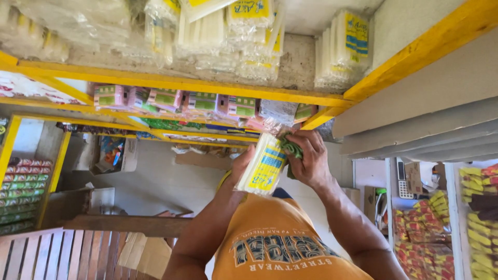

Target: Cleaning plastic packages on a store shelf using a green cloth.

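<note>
Yellow-labelled white candle packet (263, 166) below shelf

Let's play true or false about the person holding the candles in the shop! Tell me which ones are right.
1. The left hand holds a clear packet of white candles. True.
2. The right hand holds a red cloth. False: the cloth is green.
3. The shelf frame is painted yellow. True.
4. The person wears a blue shirt. False: the shirt is orange.
5. More packets of white candles sit on the top shelf. True.
</note>
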